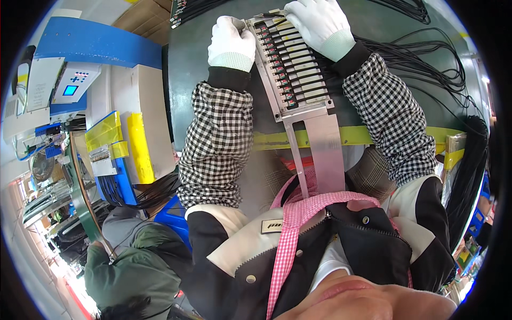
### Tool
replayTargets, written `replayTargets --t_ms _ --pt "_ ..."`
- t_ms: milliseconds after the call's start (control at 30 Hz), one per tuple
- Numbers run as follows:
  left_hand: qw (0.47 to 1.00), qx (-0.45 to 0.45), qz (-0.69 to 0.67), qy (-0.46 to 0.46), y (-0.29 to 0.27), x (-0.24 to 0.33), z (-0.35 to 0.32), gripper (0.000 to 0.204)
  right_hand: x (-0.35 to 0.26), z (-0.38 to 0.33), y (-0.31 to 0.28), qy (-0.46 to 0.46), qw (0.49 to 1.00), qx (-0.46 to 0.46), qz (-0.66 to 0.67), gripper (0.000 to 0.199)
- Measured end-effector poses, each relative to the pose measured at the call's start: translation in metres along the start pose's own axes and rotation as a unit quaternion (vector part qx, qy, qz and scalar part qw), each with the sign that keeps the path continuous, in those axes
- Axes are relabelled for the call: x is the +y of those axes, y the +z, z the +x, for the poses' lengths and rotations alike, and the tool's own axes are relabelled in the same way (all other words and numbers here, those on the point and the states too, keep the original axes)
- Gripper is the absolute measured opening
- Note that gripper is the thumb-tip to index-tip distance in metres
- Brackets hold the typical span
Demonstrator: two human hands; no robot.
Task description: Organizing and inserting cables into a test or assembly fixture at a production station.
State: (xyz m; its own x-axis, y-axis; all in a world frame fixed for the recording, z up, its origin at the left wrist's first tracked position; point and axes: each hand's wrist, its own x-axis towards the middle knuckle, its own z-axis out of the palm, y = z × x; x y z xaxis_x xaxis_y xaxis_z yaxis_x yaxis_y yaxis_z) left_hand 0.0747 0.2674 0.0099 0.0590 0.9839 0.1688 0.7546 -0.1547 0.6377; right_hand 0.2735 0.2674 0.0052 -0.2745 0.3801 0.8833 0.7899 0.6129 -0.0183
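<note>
A long metal fixture [274, 101] lies on the dark green worktable, slightly tilted. Across it a row of black cables [302, 66] sits in parallel slots, with small red-and-metal connector ends [281, 69] along the left side. My left hand [232, 42], in a white glove, is closed at the fixture's far left corner; its fingertips are mostly hidden. My right hand [320, 26], gloved too, bends over the far right corner, fingers curled by the last cable end [277, 24]. What either hand pinches is too small to make out.
Loose black cables [426, 58] spread over the table's right side, and a hanging bundle [469, 160] drops past its edge. More cables [200, 8] lie at the far left. A blue and grey machine [120, 90] stands on the left. Another person [133, 261] sits at lower left.
</note>
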Motion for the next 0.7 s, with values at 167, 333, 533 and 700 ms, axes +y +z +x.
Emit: replayTargets --t_ms 167,333,533,700 --pt "0.999 -0.015 -0.002 0.042 0.009 0.014 0.000 0.020 0.054 -0.071 0.056 0.177 0.960 -0.217 -0.004 0.015" --pt "0.999 -0.005 0.027 0.026 -0.001 -0.005 -0.001 0.021 0.016 -0.035 0.037 0.123 0.970 -0.201 -0.053 0.017" --pt "0.994 0.010 0.054 0.095 0.000 0.007 -0.004 0.021 0.003 -0.001 0.002 0.219 0.913 -0.341 -0.040 0.016" --pt "0.995 0.017 0.081 0.057 -0.002 0.017 -0.009 0.023 -0.018 0.011 -0.011 0.243 0.904 -0.345 -0.065 0.015"
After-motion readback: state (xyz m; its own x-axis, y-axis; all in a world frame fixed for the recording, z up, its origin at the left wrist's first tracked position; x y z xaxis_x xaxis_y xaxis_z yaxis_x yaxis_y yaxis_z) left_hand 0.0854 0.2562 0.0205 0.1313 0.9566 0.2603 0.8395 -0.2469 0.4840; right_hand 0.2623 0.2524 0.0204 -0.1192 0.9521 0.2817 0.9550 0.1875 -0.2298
